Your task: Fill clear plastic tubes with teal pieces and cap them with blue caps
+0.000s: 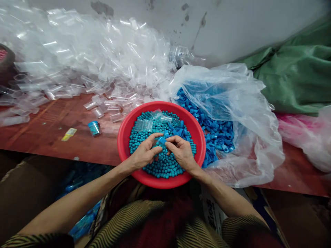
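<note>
Viewed from my end, left to right. Far left: dark container (pixel 5 65), pink contents at its mouth. Next, heap of clear tubes (pixel 103 51) against the wall, lying every which way. On the red table (pixel 51 137) I noted a yellow slip (pixel 69 134) and a filled tube (pixel 94 128), blue pieces inside, its blue cap end away from the wearer.

Red bowl (pixel 161 182): turquoise beads (pixel 165 165), loose clear tubes and blue caps on top. Over it, left hand (pixel 146 151) pinched a small clear tube (pixel 157 140); long axis roughly crosswise, blue-capped end toward the right hand (pixel 181 151), whose fingertips gripped the cap (pixel 162 140). I couldn't tell what it contained.

Right of the bowl, open plastic bag (pixel 248 113) spilling blue caps (pixel 217 132); then green cloth (pixel 297 75), pinkish plastic bag (pixel 307 132).
</note>
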A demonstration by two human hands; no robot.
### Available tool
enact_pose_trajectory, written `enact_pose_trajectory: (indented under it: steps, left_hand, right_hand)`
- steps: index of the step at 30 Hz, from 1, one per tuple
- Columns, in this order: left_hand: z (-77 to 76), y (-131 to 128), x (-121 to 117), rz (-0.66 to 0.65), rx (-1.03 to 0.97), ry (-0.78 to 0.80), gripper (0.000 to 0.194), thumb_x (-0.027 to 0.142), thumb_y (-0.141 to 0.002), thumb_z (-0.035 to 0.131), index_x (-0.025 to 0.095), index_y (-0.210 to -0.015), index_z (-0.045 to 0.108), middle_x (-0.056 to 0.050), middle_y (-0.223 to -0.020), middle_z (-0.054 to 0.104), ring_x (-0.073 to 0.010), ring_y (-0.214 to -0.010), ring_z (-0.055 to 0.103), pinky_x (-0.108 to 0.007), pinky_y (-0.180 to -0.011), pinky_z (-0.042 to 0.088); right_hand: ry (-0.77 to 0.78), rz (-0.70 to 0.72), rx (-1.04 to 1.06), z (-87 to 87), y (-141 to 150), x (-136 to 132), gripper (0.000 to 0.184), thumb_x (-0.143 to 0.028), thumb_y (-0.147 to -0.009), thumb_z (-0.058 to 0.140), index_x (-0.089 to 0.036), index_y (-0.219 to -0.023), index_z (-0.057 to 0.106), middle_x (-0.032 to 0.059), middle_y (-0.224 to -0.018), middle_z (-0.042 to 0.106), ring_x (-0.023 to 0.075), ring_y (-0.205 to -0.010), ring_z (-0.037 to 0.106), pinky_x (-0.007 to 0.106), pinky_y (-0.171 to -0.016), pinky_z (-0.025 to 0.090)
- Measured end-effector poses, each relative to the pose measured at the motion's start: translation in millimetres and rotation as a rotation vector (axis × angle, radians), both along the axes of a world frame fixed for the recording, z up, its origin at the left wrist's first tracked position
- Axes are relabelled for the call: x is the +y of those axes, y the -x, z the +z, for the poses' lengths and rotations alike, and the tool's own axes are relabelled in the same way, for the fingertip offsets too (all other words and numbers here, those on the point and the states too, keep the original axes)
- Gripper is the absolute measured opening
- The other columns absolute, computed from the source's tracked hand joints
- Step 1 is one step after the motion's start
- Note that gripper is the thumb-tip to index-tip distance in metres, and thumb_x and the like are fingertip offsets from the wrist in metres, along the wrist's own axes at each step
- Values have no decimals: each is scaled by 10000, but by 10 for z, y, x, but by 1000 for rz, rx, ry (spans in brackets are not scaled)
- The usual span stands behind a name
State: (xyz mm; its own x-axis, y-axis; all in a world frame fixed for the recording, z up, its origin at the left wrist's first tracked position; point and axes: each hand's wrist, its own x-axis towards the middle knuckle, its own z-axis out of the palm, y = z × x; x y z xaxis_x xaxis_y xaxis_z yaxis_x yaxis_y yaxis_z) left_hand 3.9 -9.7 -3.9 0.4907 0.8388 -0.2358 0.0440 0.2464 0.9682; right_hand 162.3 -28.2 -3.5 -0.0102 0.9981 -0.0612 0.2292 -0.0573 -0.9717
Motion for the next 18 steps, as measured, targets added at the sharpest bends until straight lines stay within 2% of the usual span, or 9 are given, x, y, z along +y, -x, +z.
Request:
enact_pose_trajectory:
  steps: [4,8,12,15,18]
  left_hand:
    - [27,10,-12,46,-37,19,447,296,-762,586,211,-1177,442,46,-674,481,-51,-397,434,-189,-338,326]
    - [58,14,-17,126,-102,35,349,294,-749,607,208,-1063,480,79,-595,399,-34,-389,373,-180,-359,325]
    - [54,23,-2,109,-88,63,349,308,-744,614,201,-1044,470,78,-604,430,-35,-370,389,-181,-341,306]
    - [39,42,21,115,-66,41,351,331,-754,613,209,-1050,468,76,-604,443,-48,-379,434,-176,-336,313]
    - [28,61,45,91,-100,55,359,356,-771,600,222,-1068,450,72,-631,481,-60,-407,485,-184,-371,379]
  right_hand:
    - [-143,3,-114,6,42,-37,128,-310,-821,559,-202,-801,626,9,-772,605,120,-614,569,260,-579,481]
    - [-234,96,-165,-12,52,-45,144,-267,-853,517,-212,-901,640,39,-875,622,156,-771,604,295,-677,508]
    - [-237,139,-160,-55,24,-54,165,-224,-850,514,-214,-943,650,33,-877,629,156,-805,610,313,-752,511]
    - [-264,198,-180,-33,-33,-53,255,-198,-829,532,-216,-1061,637,51,-988,633,165,-902,599,335,-834,496]
    - [-150,261,-106,39,-124,6,325,-199,-803,550,-231,-1119,617,43,-989,623,150,-838,603,322,-760,531]
